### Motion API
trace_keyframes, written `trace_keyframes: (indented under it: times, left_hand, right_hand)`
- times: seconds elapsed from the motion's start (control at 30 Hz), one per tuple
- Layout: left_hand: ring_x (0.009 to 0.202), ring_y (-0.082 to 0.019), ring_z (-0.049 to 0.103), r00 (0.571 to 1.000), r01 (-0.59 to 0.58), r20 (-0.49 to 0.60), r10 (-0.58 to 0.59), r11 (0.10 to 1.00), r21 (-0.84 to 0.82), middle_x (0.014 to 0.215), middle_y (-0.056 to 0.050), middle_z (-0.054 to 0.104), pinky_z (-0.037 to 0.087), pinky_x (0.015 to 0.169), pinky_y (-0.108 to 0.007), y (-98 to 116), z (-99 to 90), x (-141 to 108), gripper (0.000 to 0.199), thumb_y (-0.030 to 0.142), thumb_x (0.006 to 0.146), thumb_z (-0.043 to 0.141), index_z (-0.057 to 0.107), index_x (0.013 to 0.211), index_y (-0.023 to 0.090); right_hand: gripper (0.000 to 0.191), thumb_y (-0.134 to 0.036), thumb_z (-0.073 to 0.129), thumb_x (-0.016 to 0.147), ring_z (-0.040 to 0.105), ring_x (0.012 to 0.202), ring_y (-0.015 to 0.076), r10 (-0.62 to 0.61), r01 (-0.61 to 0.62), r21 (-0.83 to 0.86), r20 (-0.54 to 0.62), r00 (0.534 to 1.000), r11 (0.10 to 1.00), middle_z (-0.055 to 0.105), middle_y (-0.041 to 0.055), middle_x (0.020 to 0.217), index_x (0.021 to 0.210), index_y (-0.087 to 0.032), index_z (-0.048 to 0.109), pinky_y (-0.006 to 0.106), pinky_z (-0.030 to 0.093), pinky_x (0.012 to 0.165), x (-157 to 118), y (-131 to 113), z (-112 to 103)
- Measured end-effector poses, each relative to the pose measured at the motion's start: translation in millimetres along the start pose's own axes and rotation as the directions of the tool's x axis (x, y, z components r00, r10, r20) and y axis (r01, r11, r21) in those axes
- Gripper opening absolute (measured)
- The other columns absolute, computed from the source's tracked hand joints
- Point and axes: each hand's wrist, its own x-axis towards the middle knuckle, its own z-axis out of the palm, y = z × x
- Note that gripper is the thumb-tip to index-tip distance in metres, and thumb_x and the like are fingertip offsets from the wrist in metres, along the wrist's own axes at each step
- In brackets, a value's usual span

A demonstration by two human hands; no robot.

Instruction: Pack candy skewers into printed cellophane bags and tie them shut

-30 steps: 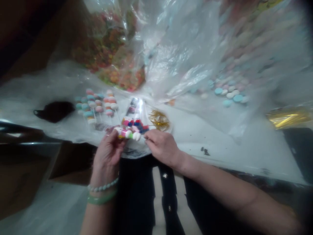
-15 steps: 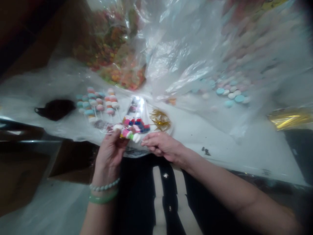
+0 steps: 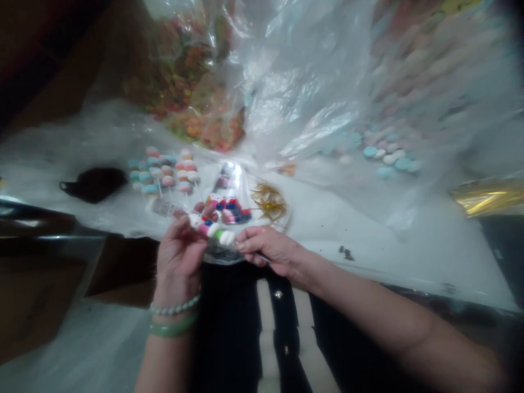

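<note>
A skewer of marshmallows (image 3: 210,228) in white, pink and green lies slantwise between my hands. My left hand (image 3: 180,252) is curled round its left end, palm up, fingers partly hidden behind the sweets. At the other end, my right hand (image 3: 262,245) pinches the thin stick, part of which shows under the fingers. Just beyond the skewer lies a clear packet (image 3: 231,188) with red, blue and pink pieces inside. To the right of that packet is a bundle of gold twist ties (image 3: 269,201).
Several finished marshmallow sticks (image 3: 166,172) lie at the left, near a black object (image 3: 94,184). Behind is a big clear bag of orange and green sweets (image 3: 200,117). Loose pastel sweets (image 3: 393,155) and gold strips (image 3: 493,197) are at the right. An open cardboard box (image 3: 123,270) stands lower left.
The skewer has shifted slightly down and left. My left thumb has moved back off the sweets, and its fingertips now show above them. My right hand still pinches the stick.
</note>
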Motion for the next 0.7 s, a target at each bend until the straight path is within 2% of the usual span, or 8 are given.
trace_keyframes:
  times: [0.13,0.23,0.27,0.33,0.43,0.53,0.7]
  left_hand:
    - [0.098,-0.024,0.072,0.999,-0.008,0.047,0.006,1.0,0.03,0.089,-0.007,0.073,0.06,0.086,-0.038,-4,2.2,0,0.024,-0.001,0.088,0.047,0.064,0.086,0.015]
    - [0.087,-0.02,0.073,0.996,-0.023,0.082,0.016,0.996,0.087,0.089,-0.008,0.073,0.061,0.08,-0.031,-7,4.6,-1,0.021,0.002,0.093,0.048,0.066,0.089,0.012]
    - [0.084,-0.019,0.073,0.996,-0.036,0.086,0.027,0.994,0.099,0.087,-0.008,0.073,0.061,0.079,-0.03,-8,4.6,-1,0.021,0.002,0.093,0.048,0.066,0.088,0.012]
    - [0.082,-0.019,0.073,0.996,-0.06,0.072,0.052,0.992,0.115,0.085,-0.008,0.072,0.061,0.076,-0.028,-8,3.6,0,0.019,0.003,0.093,0.05,0.065,0.084,0.011]
    - [0.086,-0.023,0.074,0.997,-0.069,-0.011,0.071,0.99,0.123,0.089,-0.01,0.073,0.062,0.073,-0.03,-8,0.9,1,0.016,0.004,0.093,0.053,0.062,0.082,0.012]
    - [0.092,-0.026,0.074,0.996,-0.073,-0.053,0.078,0.992,0.098,0.093,-0.012,0.074,0.062,0.074,-0.033,-8,0.6,1,0.014,0.005,0.093,0.053,0.061,0.084,0.013]
    - [0.084,-0.021,0.074,1.0,-0.026,-0.004,0.027,0.997,0.071,0.087,-0.009,0.074,0.062,0.075,-0.03,-12,6.3,-3,0.015,0.011,0.097,0.051,0.063,0.088,0.013]
  right_hand:
    - [0.009,-0.01,0.063,0.067,0.04,0.044,0.0061,-0.098,0.084,-0.123,-0.114,0.989,0.989,0.049,-0.0064,0.051,0.067,-0.016,0.056,0.017,0.021,0.041,2,2,2]
    - [0.01,-0.01,0.06,0.069,0.04,0.049,0.0077,-0.269,0.215,-0.314,-0.139,0.953,0.925,0.047,-0.007,0.052,0.064,-0.017,0.055,0.02,0.029,0.049,3,5,0]
    - [0.011,-0.01,0.06,0.07,0.041,0.052,0.0085,-0.34,0.26,-0.407,-0.138,0.93,0.876,0.048,-0.0068,0.054,0.063,-0.017,0.055,0.021,0.031,0.053,3,6,0]
    - [0.013,-0.01,0.06,0.073,0.047,0.06,0.0105,-0.471,0.302,-0.621,-0.123,0.873,0.723,0.052,-0.0054,0.059,0.063,-0.017,0.057,0.023,0.034,0.06,2,8,-1]
    - [0.012,-0.012,0.06,0.079,0.055,0.072,0.0142,-0.58,0.244,-0.87,-0.058,0.812,0.429,0.063,-0.0028,0.072,0.071,-0.02,0.063,0.025,0.035,0.066,-2,9,0]
    - [0.012,-0.014,0.059,0.085,0.059,0.078,0.0162,-0.609,0.198,-0.955,0.023,0.793,0.221,0.069,0.0001,0.083,0.079,-0.021,0.066,0.026,0.036,0.068,-5,10,2]
    - [0.013,-0.014,0.057,0.088,0.062,0.084,0.017,-0.649,0.183,-0.982,0.114,0.752,0.039,0.071,0.0014,0.09,0.087,-0.021,0.067,0.026,0.037,0.068,-6,12,-1]
